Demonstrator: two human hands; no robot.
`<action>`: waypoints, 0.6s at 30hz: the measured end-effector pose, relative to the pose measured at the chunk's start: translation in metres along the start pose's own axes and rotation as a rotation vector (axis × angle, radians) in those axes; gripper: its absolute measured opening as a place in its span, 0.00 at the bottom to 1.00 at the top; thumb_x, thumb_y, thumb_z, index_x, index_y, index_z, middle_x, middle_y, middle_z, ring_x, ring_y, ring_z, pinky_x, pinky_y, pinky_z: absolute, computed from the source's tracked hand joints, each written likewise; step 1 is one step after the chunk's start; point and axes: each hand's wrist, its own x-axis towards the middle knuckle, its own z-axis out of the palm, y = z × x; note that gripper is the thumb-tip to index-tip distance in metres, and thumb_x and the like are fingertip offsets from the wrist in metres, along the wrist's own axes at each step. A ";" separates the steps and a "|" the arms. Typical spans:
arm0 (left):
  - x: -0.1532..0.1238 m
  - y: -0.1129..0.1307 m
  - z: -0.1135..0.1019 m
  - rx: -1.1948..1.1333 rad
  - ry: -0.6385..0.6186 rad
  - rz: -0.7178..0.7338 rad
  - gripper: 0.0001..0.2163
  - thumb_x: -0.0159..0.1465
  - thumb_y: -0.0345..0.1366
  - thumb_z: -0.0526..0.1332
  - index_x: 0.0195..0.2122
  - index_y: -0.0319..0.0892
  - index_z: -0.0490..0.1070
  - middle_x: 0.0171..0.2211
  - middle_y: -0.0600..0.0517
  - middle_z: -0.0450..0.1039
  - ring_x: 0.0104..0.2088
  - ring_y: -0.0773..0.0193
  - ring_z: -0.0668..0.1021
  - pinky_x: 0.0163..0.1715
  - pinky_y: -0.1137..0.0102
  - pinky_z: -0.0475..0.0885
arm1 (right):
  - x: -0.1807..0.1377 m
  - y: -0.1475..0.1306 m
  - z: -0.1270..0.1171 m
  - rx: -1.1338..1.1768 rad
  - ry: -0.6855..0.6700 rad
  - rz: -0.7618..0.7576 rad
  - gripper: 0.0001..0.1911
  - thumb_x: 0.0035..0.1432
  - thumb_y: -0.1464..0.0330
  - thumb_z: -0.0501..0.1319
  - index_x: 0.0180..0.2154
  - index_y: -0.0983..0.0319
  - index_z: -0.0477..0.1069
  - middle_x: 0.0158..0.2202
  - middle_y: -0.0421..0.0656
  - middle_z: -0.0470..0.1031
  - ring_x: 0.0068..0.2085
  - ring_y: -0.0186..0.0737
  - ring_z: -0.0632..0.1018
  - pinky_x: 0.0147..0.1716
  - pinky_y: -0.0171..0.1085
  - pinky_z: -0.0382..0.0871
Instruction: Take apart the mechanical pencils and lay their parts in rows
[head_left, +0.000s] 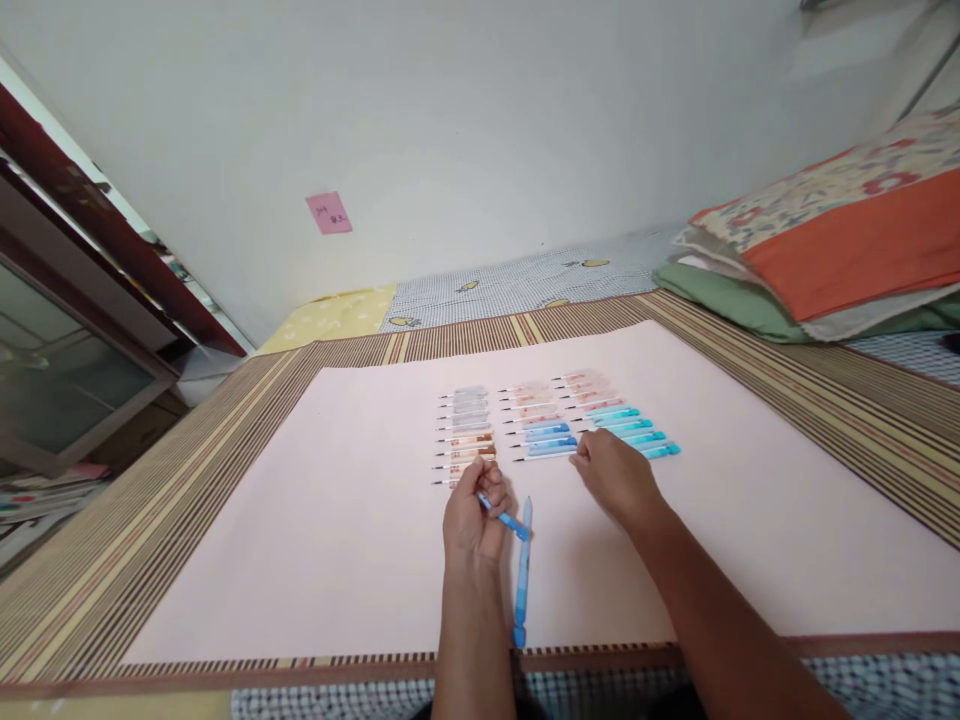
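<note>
Several pens lie in three neat columns on a pale pink sheet (300,540): a grey and brown column (465,430), a pink and blue column (538,425), and a pink and teal column (622,420). My left hand (472,520) is closed round a blue pen (504,518), just below the brown pens. Another blue pen (522,570) lies loose beside that hand, pointing toward me. My right hand (611,475) rests with curled fingers at the near end of the teal column, touching the lowest pens; what its fingertips grip is hidden.
The pink sheet lies on a striped woven mat (150,500) over a bed. Folded blankets and an orange pillow (840,240) are stacked at the back right. A pink note (328,213) sticks to the wall. A cabinet (67,330) stands at left.
</note>
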 end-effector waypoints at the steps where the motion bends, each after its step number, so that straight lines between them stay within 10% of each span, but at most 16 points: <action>1: 0.000 0.000 0.000 -0.001 0.001 -0.001 0.11 0.63 0.31 0.62 0.23 0.34 0.69 0.20 0.54 0.65 0.14 0.79 0.57 0.12 0.81 0.48 | 0.000 0.000 0.000 0.002 -0.001 0.002 0.09 0.63 0.69 0.59 0.29 0.61 0.69 0.37 0.44 0.73 0.32 0.37 0.72 0.28 0.36 0.55; 13: -0.002 0.003 0.001 -0.064 -0.021 0.005 0.15 0.63 0.43 0.65 0.27 0.36 0.72 0.23 0.52 0.67 0.21 0.71 0.67 0.17 0.77 0.58 | -0.006 -0.009 -0.009 0.300 0.069 -0.075 0.04 0.57 0.68 0.61 0.29 0.59 0.70 0.32 0.41 0.75 0.32 0.38 0.72 0.30 0.35 0.58; 18: -0.001 0.006 0.001 -0.077 -0.027 0.066 0.19 0.64 0.50 0.63 0.30 0.36 0.75 0.27 0.48 0.70 0.26 0.67 0.71 0.22 0.74 0.64 | -0.023 -0.037 -0.011 0.853 -0.390 -0.313 0.06 0.52 0.65 0.65 0.29 0.61 0.74 0.27 0.39 0.76 0.31 0.38 0.74 0.31 0.35 0.64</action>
